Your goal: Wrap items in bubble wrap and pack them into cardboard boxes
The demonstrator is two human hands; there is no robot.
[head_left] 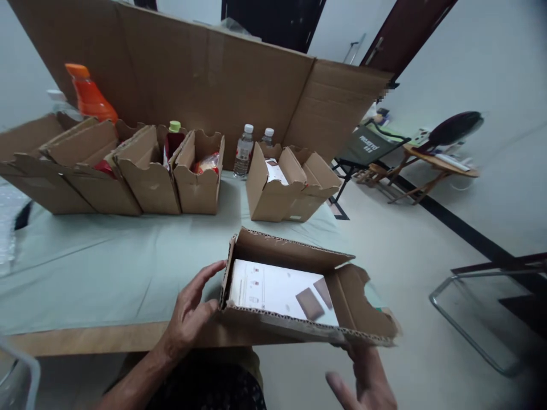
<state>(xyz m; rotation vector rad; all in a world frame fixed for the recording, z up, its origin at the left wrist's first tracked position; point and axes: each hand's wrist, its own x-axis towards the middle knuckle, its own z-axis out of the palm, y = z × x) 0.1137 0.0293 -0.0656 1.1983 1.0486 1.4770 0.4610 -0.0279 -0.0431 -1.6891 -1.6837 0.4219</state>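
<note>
An open-topped cardboard box (pixel 307 330) is at the front of the table, its right end out past the table's edge. Inside lies a white printed box (pixel 273 290) with brown shapes and small line drawings on it. My left hand (pixel 192 313) holds the left end of the cardboard box, forefinger along the end wall and thumb at the near corner. Under the right end, my right hand (pixel 363 376) supports the box. Its thumb sticks out to the side, slightly blurred, and its other fingers are hidden beneath the cardboard.
Several cardboard bins (pixel 199 188) line the back of the green-covered table (pixel 128 267). An orange bottle (pixel 92 97) and a clear water bottle (pixel 244 151) stand there before a tall cardboard panel (pixel 171 62). At right are a folding chair (pixel 367 148) and a metal-framed seat (pixel 465 324).
</note>
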